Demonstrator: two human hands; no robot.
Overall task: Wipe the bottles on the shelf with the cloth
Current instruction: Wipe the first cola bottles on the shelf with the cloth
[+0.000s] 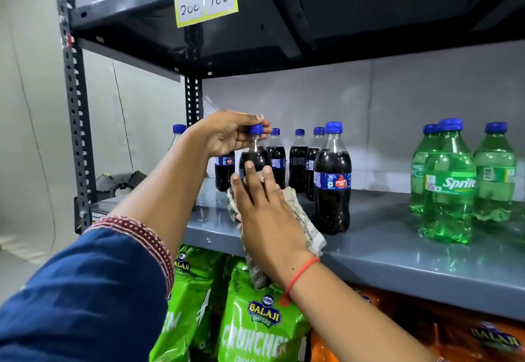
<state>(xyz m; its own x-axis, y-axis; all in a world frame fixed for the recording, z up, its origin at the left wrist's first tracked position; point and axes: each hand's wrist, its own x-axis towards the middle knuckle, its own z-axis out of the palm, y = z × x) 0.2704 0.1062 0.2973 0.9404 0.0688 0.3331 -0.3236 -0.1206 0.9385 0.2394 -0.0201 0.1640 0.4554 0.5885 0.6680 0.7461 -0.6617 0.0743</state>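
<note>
The left hand (230, 134) pinches the blue cap (256, 129) of a cola bottle (255, 160), steadying it, while the right hand (264, 205) presses a soft patterned cloth (309, 228) against its body. A full plastic bottle is probably heavy and slick, so the cap grip suits; more cola bottles (332, 180) and Sprite bottles (449, 185) stand right of both hands on the grey shelf (397, 248).

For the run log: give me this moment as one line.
left hand steadies cola bottle by cap | right hand presses cloth on its body | green bottles untouched
</note>
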